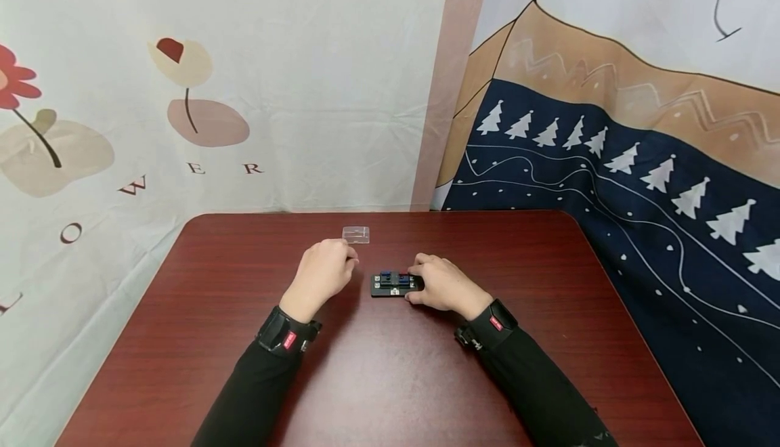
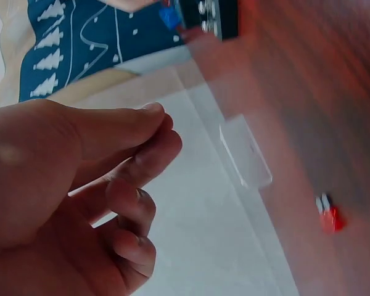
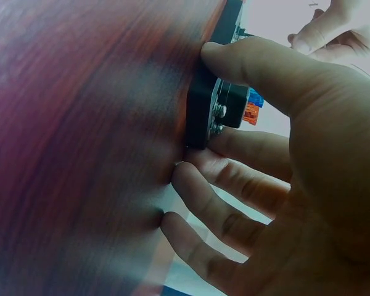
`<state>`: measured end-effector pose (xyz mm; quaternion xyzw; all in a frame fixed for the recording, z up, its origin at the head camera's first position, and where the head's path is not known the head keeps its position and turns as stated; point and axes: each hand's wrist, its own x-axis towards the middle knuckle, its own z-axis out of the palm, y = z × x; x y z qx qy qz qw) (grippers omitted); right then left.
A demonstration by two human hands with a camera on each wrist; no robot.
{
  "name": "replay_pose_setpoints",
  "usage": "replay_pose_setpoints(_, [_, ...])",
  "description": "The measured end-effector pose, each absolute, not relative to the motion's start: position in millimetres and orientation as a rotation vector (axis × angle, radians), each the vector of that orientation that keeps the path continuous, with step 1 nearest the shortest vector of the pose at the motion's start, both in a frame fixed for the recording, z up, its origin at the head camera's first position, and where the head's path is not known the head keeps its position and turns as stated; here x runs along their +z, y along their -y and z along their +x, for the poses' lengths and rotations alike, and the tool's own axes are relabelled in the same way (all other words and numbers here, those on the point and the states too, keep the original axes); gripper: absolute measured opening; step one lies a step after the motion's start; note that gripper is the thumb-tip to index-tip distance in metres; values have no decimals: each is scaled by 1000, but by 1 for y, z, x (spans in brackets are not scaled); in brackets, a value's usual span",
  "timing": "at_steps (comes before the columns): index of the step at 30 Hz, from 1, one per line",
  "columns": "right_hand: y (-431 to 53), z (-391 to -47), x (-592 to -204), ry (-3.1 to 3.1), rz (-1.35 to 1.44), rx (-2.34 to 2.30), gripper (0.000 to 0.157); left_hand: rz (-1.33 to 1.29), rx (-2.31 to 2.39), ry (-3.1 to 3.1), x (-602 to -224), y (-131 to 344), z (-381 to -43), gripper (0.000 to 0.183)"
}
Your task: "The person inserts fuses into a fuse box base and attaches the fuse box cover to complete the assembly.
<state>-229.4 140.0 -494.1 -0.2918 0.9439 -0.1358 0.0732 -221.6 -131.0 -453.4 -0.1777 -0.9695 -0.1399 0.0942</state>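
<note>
A black fuse box (image 1: pixel 392 285) with metal terminal screws and blue and orange blade fuses (image 3: pixel 251 114) lies on the table. My right hand (image 1: pixel 443 283) holds its right end, thumb on the near edge and fingers around the far side. To the left of the box, my left hand (image 1: pixel 323 267) hovers above the table with curled fingers. Its thumb tip (image 2: pixel 151 110) meets the index finger, and nothing shows between them. A red blade fuse (image 2: pixel 330 219) with metal prongs lies on the table beyond this hand; the hand hides it in the head view.
A clear plastic cover (image 1: pixel 356 234) lies near the back edge of the dark red wooden table (image 1: pixel 487 244). Printed cloths (image 1: pixel 341 95) hang behind the table and along its right side.
</note>
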Motion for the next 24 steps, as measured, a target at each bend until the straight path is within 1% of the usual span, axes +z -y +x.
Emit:
replay_pose_setpoints(9, [-140, -230, -495, -2835, -892, -422, 57, -287, -467, 2948, -445, 156, -225, 16])
replay_pose_setpoints(15, [-140, -229, -494, -2835, -892, -410, 57, -187, -468, 3053, -443, 174, -227, 14])
replay_pose_setpoints(24, [-141, -229, -495, -2836, -891, -422, 58, -141, -433, 3191, -452, 182, -232, 12])
